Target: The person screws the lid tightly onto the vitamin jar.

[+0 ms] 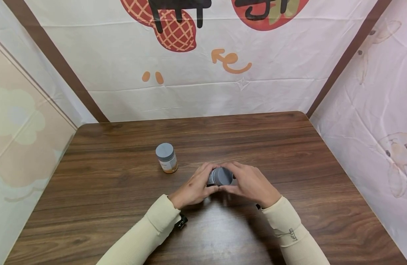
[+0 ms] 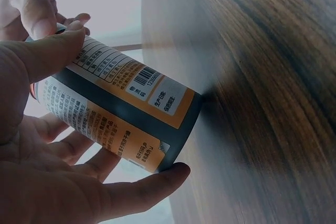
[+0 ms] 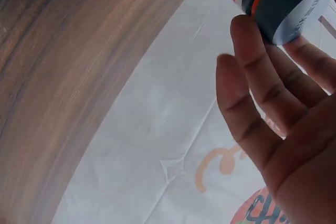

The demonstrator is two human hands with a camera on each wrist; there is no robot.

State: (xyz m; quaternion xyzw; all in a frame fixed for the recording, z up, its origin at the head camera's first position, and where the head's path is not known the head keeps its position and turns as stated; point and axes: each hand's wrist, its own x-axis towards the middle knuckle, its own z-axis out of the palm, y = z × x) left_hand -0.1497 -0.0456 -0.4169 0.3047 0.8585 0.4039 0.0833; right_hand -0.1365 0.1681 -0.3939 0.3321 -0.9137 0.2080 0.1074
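Observation:
Above the wooden table, my left hand (image 1: 194, 186) holds a plastic jar (image 2: 126, 98) round its body. The jar is tilted, its grey lid (image 1: 225, 176) facing right. An orange and white label with printed text and a barcode (image 2: 144, 76) wraps the body. My right hand (image 1: 251, 184) grips the lid end, fingers on the far side and thumb on the near side. In the right wrist view, fingertips (image 3: 244, 27) touch the dark lid, which has an orange ring below it. Whether the jar's base touches the table is unclear.
A second jar (image 1: 167, 158) with a grey lid and an orange and white label stands upright, left of and beyond my hands. The brown wooden table (image 1: 117, 206) meets printed white cloth walls (image 1: 203, 99) at the back and sides.

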